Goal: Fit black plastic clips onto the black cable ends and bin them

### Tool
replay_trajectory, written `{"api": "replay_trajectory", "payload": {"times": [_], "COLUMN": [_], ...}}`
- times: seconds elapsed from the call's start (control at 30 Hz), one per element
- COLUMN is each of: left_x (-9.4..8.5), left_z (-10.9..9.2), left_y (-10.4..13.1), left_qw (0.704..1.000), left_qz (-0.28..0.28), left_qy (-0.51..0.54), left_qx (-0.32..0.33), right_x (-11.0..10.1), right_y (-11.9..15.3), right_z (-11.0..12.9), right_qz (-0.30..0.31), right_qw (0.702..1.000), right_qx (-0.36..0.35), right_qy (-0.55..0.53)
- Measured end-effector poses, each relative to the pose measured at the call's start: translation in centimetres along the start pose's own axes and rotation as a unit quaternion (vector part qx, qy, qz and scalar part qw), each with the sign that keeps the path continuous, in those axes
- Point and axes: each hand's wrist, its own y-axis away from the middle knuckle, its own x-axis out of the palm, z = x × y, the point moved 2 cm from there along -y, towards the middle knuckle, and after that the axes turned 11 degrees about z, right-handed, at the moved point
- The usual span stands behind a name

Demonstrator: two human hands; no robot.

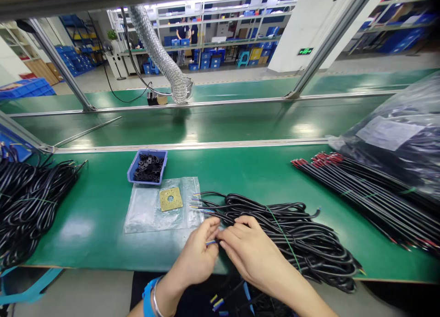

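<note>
Near the front edge of the green bench, my left hand [200, 253] pinches a thin wire end [211, 242] with blue on it. My right hand [249, 250] is closed just beside it, its fingertips together on the dark cable that the wire comes from. Right behind and beside my right hand lies a tied bundle of black cables [302, 234]. A clear plastic bag [144, 211] lies flat to the left, with a yellowish square plate [171, 199] with a round hole on it. Behind the bag stands a blue bin [147, 167] of small black parts.
Coiled black cables [30, 202] cover the far left. Straight cables with red ends [357, 188] and a large plastic bag [395, 133] lie at right. A silver flexible duct [160, 51] hangs over the metal rail [220, 102]. More cable ends [218, 303] show below the bench edge.
</note>
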Motion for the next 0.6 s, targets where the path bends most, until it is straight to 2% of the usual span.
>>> {"api": "replay_trajectory", "payload": {"times": [0.1,0.17,0.2,0.27,0.33,0.4,0.43,0.5,0.6], "left_x": [-0.6,-1.6,-2.4,-5.0,-8.5,-12.1,-13.8,-16.6,-18.9], "left_z": [-1.4,-2.8,-3.6,-5.5,-7.7,-9.7,-10.6,-11.7,-12.3], "left_y": [2.0,3.4,3.8,4.1,3.2,1.5,0.4,-1.9,-4.3], "left_qw": [0.998,0.993,0.987,0.961,0.899,0.796,0.736,0.700,0.687], "left_qz": [0.033,0.044,0.033,-0.030,-0.123,-0.202,-0.217,-0.214,-0.168], "left_qy": [-0.022,-0.088,-0.138,-0.266,-0.418,-0.570,-0.640,-0.678,-0.700], "left_qx": [-0.044,-0.067,-0.075,-0.075,-0.049,-0.030,-0.046,-0.065,-0.097], "right_x": [0.0,-0.1,-0.1,-0.2,-0.1,-0.1,0.0,0.0,0.0], "right_y": [0.0,0.1,0.2,0.3,0.4,0.4,0.4,0.5,0.5], "right_z": [0.0,0.0,0.0,0.0,-0.1,-0.2,-0.2,-0.3,-0.4], "right_qz": [-0.004,-0.002,-0.004,-0.013,-0.025,-0.035,-0.038,-0.043,-0.049], "right_qw": [1.000,1.000,0.999,0.999,0.998,0.997,0.997,0.996,0.996], "right_qx": [-0.003,-0.006,-0.009,-0.016,-0.020,-0.020,-0.019,-0.014,-0.008], "right_qy": [-0.015,-0.026,-0.032,-0.043,-0.054,-0.065,-0.069,-0.075,-0.080]}}
